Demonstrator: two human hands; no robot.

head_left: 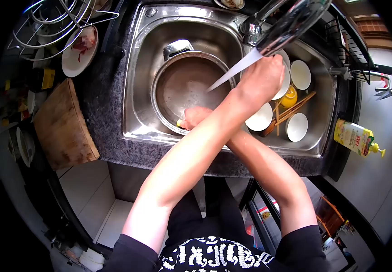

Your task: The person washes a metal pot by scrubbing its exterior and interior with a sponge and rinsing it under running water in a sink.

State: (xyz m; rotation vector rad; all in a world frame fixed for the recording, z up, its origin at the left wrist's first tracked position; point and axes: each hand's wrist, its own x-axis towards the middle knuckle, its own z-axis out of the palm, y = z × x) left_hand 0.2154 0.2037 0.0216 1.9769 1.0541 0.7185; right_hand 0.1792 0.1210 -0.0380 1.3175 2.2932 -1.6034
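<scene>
I saw the right hand (195, 117) at the round, smooth-rimmed metal pot (154, 96), the left hand (264, 77) beside the glossy faucet (291, 28); fingers partly hidden, I couldn't tell either grip.

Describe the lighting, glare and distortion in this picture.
Head view: the wide lens bows the counter's near edge and leaves black corners; head view: glare whitens parts of the sink rim and streaks the faucet; head view: the left forearm is brightly lit, the left sleeve dark with little detail.
</scene>
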